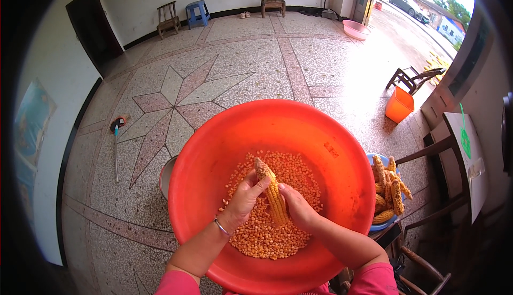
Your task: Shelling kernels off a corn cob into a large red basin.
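A dried yellow corn cob (276, 201) is held upright at a slant over a large red plastic basin (336, 126). My left hand (245, 194), with a silver bangle at its wrist, grips the upper part of the cob. On its other side my right hand (297, 206) has its thumb pressed against the rows of kernels; its other fingers are mostly hidden. The cob's darker tip looks partly bare. Loose corn kernels (268, 243) cover the bottom of the basin beneath both hands.
To the right, a blue basin (377, 227) holds several corn cobs (386, 186). An orange bin (399, 104) stands by a wooden chair (413, 79) near the open doorway. A pale container (168, 176) sits partly under the red basin's left side. A long-handled brush (117, 146) lies farther left.
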A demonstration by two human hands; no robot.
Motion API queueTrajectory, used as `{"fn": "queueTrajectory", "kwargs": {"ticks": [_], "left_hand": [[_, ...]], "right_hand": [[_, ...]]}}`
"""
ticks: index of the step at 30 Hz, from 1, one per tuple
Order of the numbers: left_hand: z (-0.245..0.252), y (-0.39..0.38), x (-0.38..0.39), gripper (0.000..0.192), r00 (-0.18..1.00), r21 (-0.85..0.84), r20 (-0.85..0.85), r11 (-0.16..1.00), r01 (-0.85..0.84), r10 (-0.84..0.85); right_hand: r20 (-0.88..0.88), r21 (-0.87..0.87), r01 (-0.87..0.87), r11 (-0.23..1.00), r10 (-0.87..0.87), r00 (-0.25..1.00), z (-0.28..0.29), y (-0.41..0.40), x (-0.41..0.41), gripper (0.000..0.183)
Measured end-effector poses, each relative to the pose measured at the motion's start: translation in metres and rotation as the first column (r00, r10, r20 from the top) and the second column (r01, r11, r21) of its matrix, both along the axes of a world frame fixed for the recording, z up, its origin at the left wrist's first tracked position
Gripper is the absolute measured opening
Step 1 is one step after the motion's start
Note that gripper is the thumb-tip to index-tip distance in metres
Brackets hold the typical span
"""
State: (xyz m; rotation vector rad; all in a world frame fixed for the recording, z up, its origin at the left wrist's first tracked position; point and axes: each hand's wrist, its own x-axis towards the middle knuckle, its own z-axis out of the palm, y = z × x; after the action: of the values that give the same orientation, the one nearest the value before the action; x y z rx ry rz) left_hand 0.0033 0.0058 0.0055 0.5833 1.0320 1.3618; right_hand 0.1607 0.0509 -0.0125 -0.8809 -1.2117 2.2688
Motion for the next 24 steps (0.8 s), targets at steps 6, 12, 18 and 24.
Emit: {"fn": "queueTrajectory", "kwargs": {"ticks": [6,12,18,24], "left_hand": [[0.000,0.000,0.001,0.018,0.998,0.096,-0.049,0.995,0.032,-0.027],[-0.003,0.000,0.000,0.019,0.999,0.078,0.009,0.996,0.046,-0.047],[-0.011,-0.001,-0.001,0.021,0.994,0.034,0.100,0.999,0.030,-0.033],[-0.012,-0.002,0.001,0.021,0.988,0.043,0.117,0.995,0.092,-0.096]], "right_hand": [[0.021,0.123,-0.011,0.992,0.008,1.000,0.004,-0.003,-0.003,0.044],[0.033,0.078,-0.038,0.996,0.035,0.999,0.016,-0.004,-0.001,0.042],[0.067,0.014,-0.023,1.000,0.022,0.997,0.011,-0.003,0.001,0.043],[0.029,-0.140,-0.017,0.990,0.022,0.999,0.006,0.001,0.006,0.051]]}}
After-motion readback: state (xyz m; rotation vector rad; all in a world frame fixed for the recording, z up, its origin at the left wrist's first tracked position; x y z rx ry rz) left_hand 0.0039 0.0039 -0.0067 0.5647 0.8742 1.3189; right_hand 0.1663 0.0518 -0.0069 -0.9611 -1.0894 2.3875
